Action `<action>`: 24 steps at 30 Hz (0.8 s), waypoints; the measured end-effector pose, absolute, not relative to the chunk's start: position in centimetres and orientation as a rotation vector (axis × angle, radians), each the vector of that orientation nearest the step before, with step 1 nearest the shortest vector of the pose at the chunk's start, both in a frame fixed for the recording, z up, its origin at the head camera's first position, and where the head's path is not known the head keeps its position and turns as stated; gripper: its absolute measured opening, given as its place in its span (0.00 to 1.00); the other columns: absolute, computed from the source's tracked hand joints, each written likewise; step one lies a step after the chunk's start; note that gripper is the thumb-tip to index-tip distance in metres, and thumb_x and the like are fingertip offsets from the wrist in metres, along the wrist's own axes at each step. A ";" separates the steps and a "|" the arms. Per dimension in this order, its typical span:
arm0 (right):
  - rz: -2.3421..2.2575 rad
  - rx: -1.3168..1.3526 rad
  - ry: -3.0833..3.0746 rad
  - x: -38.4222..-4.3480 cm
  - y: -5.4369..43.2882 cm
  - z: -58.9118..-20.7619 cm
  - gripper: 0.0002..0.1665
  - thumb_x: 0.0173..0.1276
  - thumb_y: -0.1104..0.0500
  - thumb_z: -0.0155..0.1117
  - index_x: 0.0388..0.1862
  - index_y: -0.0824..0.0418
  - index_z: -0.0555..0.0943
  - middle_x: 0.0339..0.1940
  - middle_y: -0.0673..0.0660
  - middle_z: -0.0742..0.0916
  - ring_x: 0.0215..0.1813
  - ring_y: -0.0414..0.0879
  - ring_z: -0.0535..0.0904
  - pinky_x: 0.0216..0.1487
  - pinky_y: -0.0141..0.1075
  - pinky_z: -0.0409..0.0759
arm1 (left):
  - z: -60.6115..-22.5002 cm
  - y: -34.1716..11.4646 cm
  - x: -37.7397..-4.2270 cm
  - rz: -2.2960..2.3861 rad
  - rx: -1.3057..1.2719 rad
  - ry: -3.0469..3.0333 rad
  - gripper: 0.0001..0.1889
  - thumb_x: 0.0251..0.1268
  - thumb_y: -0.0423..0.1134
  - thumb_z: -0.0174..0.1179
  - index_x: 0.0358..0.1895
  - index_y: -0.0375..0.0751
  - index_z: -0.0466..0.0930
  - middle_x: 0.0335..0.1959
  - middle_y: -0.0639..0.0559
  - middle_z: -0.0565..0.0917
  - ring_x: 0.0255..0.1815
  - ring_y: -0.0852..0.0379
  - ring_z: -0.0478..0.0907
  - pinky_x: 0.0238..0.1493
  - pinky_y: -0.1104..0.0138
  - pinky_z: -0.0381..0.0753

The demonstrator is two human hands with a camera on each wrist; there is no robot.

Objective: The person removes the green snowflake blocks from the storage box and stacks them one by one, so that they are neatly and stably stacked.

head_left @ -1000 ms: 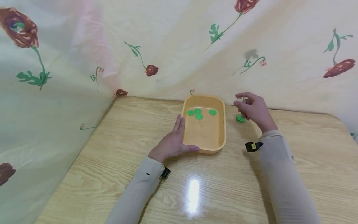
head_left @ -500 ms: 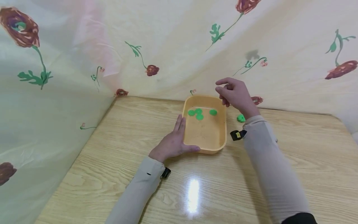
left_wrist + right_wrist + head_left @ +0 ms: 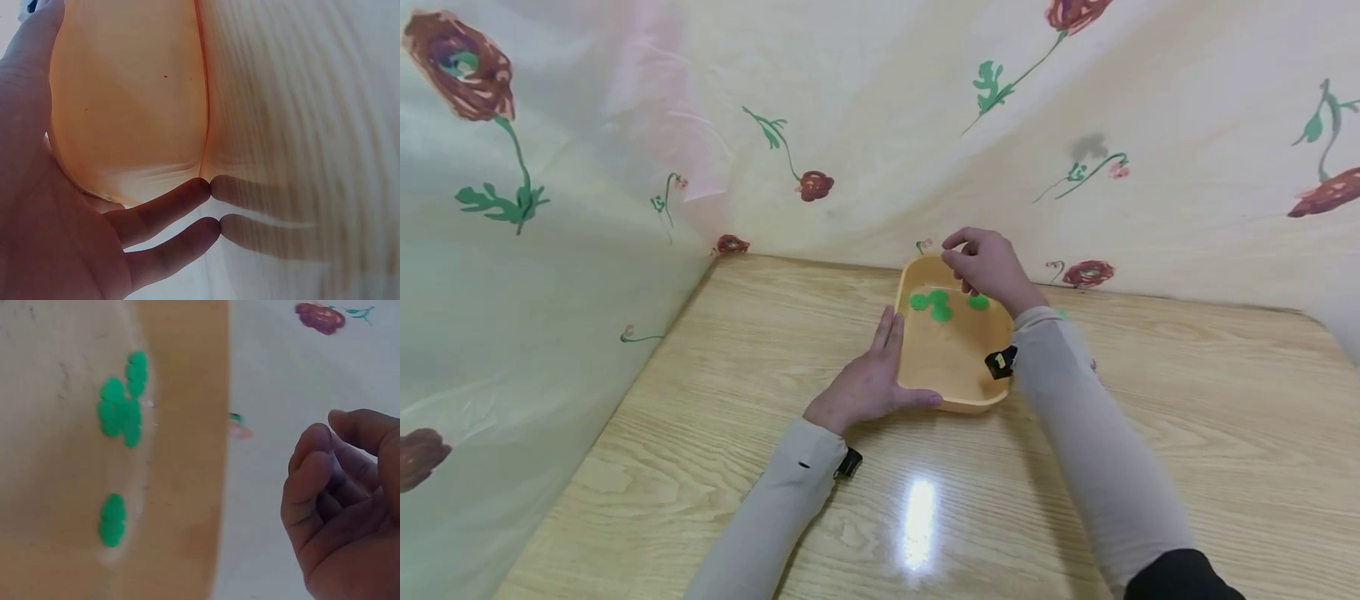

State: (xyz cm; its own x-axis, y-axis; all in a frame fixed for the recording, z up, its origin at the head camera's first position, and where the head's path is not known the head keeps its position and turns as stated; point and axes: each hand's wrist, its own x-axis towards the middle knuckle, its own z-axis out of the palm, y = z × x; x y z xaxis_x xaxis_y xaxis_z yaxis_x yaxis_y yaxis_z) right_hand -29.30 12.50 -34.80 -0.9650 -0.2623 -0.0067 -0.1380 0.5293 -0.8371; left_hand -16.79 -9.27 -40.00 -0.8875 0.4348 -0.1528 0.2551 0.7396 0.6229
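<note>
An orange plastic box (image 3: 970,408) stands on the wooden table. My left hand (image 3: 865,383) spans its near left corner, two straight fingers against the side and the thumb along the front rim. In the left wrist view, fingertips (image 3: 199,187) touch the box's lower edge. Several green scalloped discs (image 3: 941,312) lie inside towards the far end. Above that end hovers my right hand (image 3: 992,267), thumb near its curled fingers. The right wrist view shows no piece between the fingertips (image 3: 315,465); whether something is hidden there I cannot tell.
Just past the right sleeve, a bit of green (image 3: 1062,313) shows on the table, mostly covered. A flower-printed cloth (image 3: 850,133) hangs behind the table and along its left side. Light wood (image 3: 737,350) extends either side of the box.
My right hand has moved left from above the green pile on the table to over the box's far end. The left hand and the discs inside have stayed put.
</note>
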 end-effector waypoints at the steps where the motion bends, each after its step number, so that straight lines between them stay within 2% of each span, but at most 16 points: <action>1: -1.391 -0.335 2.632 -29.4 12.3 -35.1 0.18 0.78 0.55 0.58 0.60 0.63 0.79 0.29 0.61 0.82 0.28 0.63 0.80 0.27 0.45 0.81 | -40.0 -9.2 -16.8 0.884 0.543 2.655 0.71 0.51 0.75 0.65 0.81 0.41 0.25 0.81 0.49 0.22 0.60 0.41 0.77 0.56 0.58 0.78; 4: -1.320 -0.315 2.627 -29.6 12.0 -36.3 0.17 0.79 0.56 0.57 0.59 0.63 0.79 0.33 0.65 0.83 0.27 0.60 0.80 0.29 0.48 0.80 | -40.1 -9.1 -16.8 0.876 0.557 2.661 0.71 0.52 0.75 0.65 0.81 0.40 0.25 0.82 0.47 0.23 0.60 0.41 0.78 0.55 0.59 0.79; 6: -1.253 -0.311 2.625 -29.7 11.9 -37.2 0.15 0.79 0.56 0.56 0.56 0.64 0.80 0.33 0.65 0.83 0.24 0.55 0.79 0.29 0.46 0.80 | -40.1 -9.1 -16.8 0.869 0.562 2.664 0.71 0.52 0.75 0.65 0.81 0.39 0.25 0.82 0.45 0.24 0.60 0.41 0.78 0.55 0.59 0.79; 12: -0.987 -0.381 2.696 -29.9 12.1 -38.7 0.09 0.75 0.59 0.62 0.42 0.66 0.80 0.17 0.57 0.79 0.16 0.44 0.72 0.20 0.37 0.72 | -40.0 -9.1 -16.8 0.859 0.558 2.668 0.71 0.52 0.75 0.65 0.81 0.40 0.25 0.81 0.48 0.22 0.59 0.42 0.78 0.54 0.59 0.79; 14: -0.906 -0.396 2.721 -29.9 12.1 -38.8 0.08 0.72 0.59 0.65 0.39 0.65 0.80 0.16 0.54 0.78 0.16 0.43 0.72 0.20 0.35 0.70 | -39.9 -9.1 -16.7 0.860 0.550 2.663 0.71 0.53 0.75 0.64 0.81 0.41 0.24 0.80 0.51 0.20 0.60 0.42 0.77 0.55 0.59 0.79; 19: -0.755 -0.382 2.693 -29.9 12.0 -39.1 0.15 0.66 0.55 0.72 0.37 0.64 0.77 0.22 0.55 0.80 0.21 0.45 0.73 0.24 0.36 0.71 | -39.9 -9.3 -16.7 0.869 0.554 2.652 0.71 0.53 0.75 0.64 0.81 0.42 0.23 0.80 0.53 0.18 0.60 0.42 0.77 0.55 0.59 0.78; 24: -0.675 -0.387 2.662 -29.7 11.9 -39.1 0.17 0.65 0.54 0.73 0.38 0.66 0.77 0.27 0.58 0.81 0.24 0.47 0.74 0.25 0.37 0.73 | -40.0 -9.4 -16.6 0.872 0.555 2.649 0.71 0.52 0.76 0.64 0.80 0.47 0.20 0.79 0.55 0.18 0.59 0.43 0.78 0.54 0.61 0.79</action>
State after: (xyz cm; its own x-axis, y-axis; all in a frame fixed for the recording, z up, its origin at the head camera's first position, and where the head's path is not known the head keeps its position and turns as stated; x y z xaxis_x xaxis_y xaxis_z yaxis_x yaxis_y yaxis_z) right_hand -29.65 11.88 -39.06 -0.8955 -0.3462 -0.2798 -0.1710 0.8480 -0.5017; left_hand -16.57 -9.38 -40.05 -0.8816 0.4453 -0.1564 0.2654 0.7418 0.6159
